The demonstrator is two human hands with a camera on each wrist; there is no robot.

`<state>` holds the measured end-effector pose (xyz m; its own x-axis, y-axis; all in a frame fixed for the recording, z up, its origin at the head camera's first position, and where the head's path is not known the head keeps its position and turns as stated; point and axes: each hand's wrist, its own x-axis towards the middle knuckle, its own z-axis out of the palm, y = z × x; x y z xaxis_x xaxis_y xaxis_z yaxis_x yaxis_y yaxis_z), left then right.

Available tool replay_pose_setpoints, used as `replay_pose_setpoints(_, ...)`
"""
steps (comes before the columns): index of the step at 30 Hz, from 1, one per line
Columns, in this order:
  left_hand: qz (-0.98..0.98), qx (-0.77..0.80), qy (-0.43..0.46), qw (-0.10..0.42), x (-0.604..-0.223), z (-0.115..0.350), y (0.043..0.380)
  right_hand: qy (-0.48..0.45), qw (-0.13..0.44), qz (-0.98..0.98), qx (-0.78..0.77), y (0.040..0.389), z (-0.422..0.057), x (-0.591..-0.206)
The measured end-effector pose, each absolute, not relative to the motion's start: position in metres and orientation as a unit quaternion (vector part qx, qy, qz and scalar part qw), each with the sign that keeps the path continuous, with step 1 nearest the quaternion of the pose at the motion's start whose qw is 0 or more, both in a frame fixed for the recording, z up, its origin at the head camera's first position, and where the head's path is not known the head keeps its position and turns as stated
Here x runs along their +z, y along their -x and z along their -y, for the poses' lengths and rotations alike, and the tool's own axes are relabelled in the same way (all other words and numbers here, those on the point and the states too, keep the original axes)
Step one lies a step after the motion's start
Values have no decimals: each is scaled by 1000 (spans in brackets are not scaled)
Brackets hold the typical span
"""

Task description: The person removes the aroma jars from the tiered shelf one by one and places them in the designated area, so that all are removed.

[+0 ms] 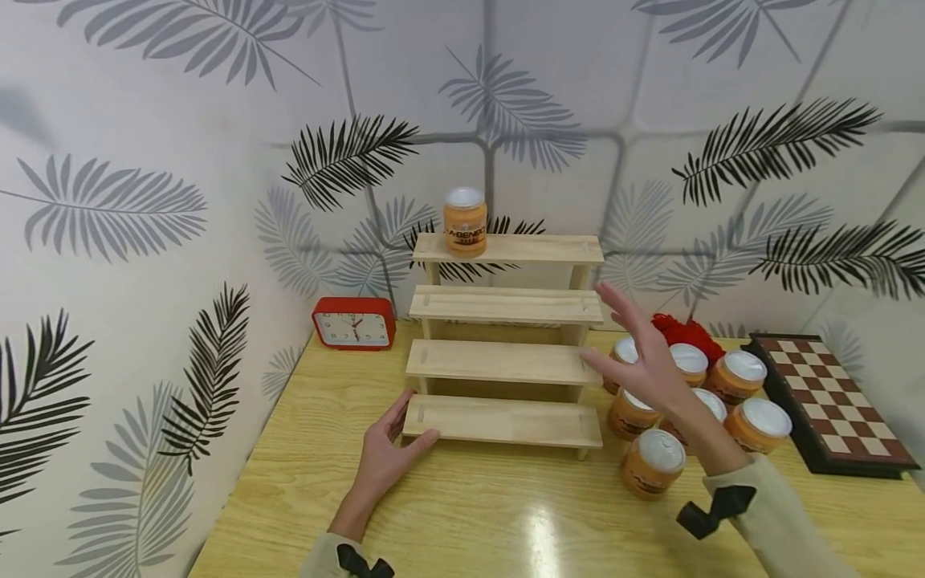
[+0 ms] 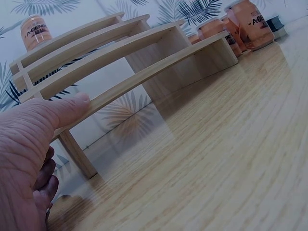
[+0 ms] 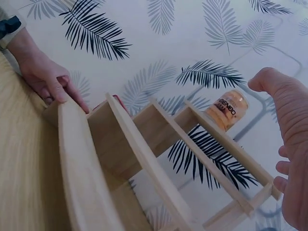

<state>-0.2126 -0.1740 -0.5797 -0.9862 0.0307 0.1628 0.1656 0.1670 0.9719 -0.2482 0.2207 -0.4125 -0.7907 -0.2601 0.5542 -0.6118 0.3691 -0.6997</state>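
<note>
A four-tier wooden stepped display rack [image 1: 502,419] stands on the table. My left hand [image 1: 390,449] grips the left end of its lowest tier, thumb over the front edge and fingers round the side; in the left wrist view the thumb [image 2: 72,108] presses on that board. One orange jar with a pale lid [image 1: 466,225] sits upright on the top tier, left of its middle. My right hand [image 1: 643,357] is raised at the rack's right end with fingers extended and nothing in it. In the right wrist view this hand [image 3: 293,130] is beside the top tier.
Several more orange jars [image 1: 653,466] cluster on the table right of the rack, partly behind my right forearm. A red bundle [image 1: 690,339] lies behind them. Farther right is a chessboard [image 1: 831,393]. A red alarm clock [image 1: 354,323] stands back left, near the leaf-patterned wall.
</note>
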Motion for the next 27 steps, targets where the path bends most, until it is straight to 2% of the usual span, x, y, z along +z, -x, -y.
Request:
replay_pose_setpoints(7, 765, -638, 76, 55, -579, 176, 212, -262, 141, 817, 494, 287, -204, -395)
replay_pose_setpoints(17, 767, -634, 81, 50, -582, 177, 212, -249, 142, 823, 491, 347, -176, -370)
replay_pose_setpoints(27, 767, -634, 83, 56, -581, 178, 212, -242, 108, 807, 528, 376, -135, -352)
